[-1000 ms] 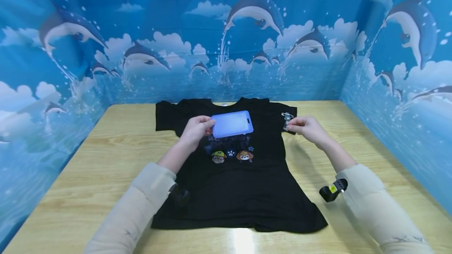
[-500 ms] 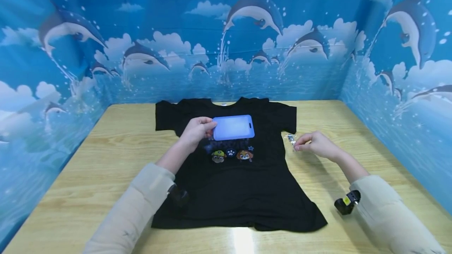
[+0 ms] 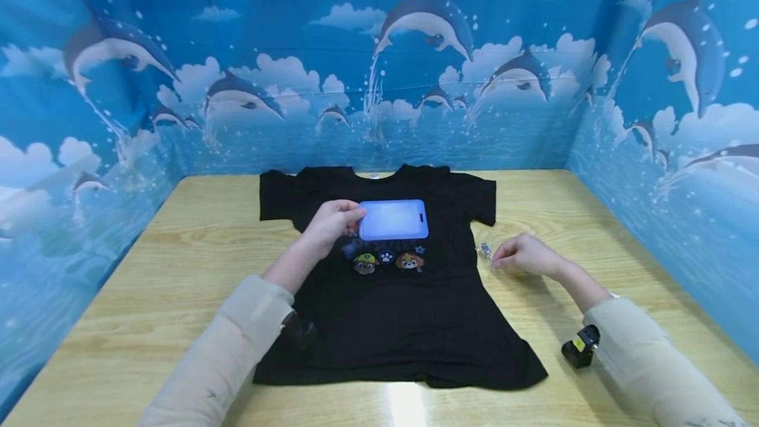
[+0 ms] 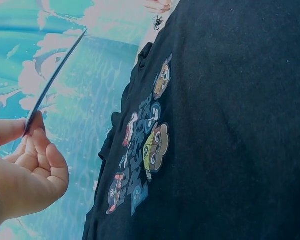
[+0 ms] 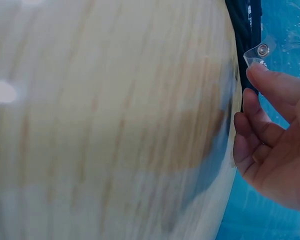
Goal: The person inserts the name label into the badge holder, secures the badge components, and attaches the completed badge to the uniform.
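Note:
My left hand (image 3: 330, 224) pinches the left end of a blue badge holder (image 3: 394, 220) with a slot at its right end, held above a black T-shirt (image 3: 385, 321). In the left wrist view the badge holder (image 4: 55, 77) shows edge-on between thumb and fingers. My right hand (image 3: 526, 257) pinches a badge clip (image 3: 485, 251) of metal with a clear strap, just right of the shirt's side. The right wrist view shows the strap's snap button (image 5: 263, 50) beyond the thumb; the clip's metal part is mostly out of sight there.
The shirt lies flat on a wooden table (image 3: 196, 269), its neck toward the back. Cartoon dogs (image 3: 410, 261) are printed on its chest. A blue dolphin curtain (image 3: 284, 51) stands behind and along both sides of the table.
My right hand has brought the badge clip toward me, from over the shirt's sleeve to beside its side. The left hand has lowered and levelled the badge holder slightly.

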Available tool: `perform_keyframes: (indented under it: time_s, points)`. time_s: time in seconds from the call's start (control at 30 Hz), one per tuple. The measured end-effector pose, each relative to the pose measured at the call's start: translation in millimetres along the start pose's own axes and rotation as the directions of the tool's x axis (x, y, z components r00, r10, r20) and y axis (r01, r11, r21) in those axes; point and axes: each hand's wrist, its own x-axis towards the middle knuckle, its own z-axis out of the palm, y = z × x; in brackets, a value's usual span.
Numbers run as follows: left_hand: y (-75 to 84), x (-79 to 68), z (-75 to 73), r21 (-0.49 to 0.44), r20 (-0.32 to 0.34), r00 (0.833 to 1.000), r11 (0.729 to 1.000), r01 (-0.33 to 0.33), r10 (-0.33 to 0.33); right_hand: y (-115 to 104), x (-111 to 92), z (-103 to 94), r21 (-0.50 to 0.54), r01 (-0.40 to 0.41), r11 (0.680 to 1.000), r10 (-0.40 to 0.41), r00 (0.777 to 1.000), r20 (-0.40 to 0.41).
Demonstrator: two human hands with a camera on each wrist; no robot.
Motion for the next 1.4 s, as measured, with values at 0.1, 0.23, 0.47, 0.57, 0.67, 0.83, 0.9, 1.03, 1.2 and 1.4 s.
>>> perform_keyframes:
  time_s: [0.1, 0.23, 0.47, 0.57, 0.67, 0.83, 0.9, 1.03, 1.2, 1.4]
  points:
    - [-0.2, 0.0, -0.8, 0.007, 0.001, 1.000, 1.000, 0.001, -0.001, -0.1, 0.6, 1.6, -0.008, -0.009, 1.000, 0.009, 1.000, 0.012]
    - [-0.2, 0.4, -1.9, 0.000, 0.002, 1.000, 1.000, 0.004, -0.004, -0.1, 1.0, 2.3, -0.011, -0.004, 1.000, 0.005, 1.000, 0.025]
    - [-0.6, 0.1, -1.9, 0.006, 0.004, 1.000, 1.000, 0.015, -0.015, -0.8, 0.8, 3.4, -0.034, -0.028, 0.999, 0.029, 0.999, 0.031]
    - [-1.1, -0.2, -2.2, 0.013, 0.003, 1.000, 1.000, 0.020, -0.020, -1.4, 0.7, 3.1, -0.050, -0.042, 0.998, 0.044, 0.999, 0.027]
    - [-1.6, 0.0, -2.3, 0.011, 0.002, 1.000, 1.000, 0.025, -0.025, -1.9, 0.5, 1.0, -0.062, -0.065, 0.996, 0.067, 0.998, 0.021]
    - [-2.6, 0.7, -1.3, 0.012, 0.002, 0.999, 0.999, 0.034, -0.034, -5.6, 1.4, -5.4, -0.088, -0.064, 0.994, 0.063, 0.998, -0.019]
    - [-2.9, 0.9, -0.9, 0.013, 0.002, 0.999, 0.999, 0.032, -0.033, -9.4, 1.9, -8.7, -0.102, -0.055, 0.993, 0.052, 0.998, -0.038]
    - [-3.7, 1.0, -0.3, 0.017, 0.003, 1.000, 0.999, 0.029, -0.029, -19.5, 1.0, -15.7, -0.106, -0.056, 0.993, 0.050, 0.997, -0.059]
    - [-3.3, 1.4, -1.2, 0.014, -0.001, 0.999, 0.999, 0.041, -0.041, -27.4, 1.2, -24.6, -0.067, -0.045, 0.997, 0.039, 0.996, -0.079]
    - [-3.6, 1.6, -3.1, 0.011, -0.005, 0.999, 0.999, 0.035, -0.035, -35.0, 6.2, -32.7, -0.024, -0.022, 0.999, 0.020, 0.996, -0.086]
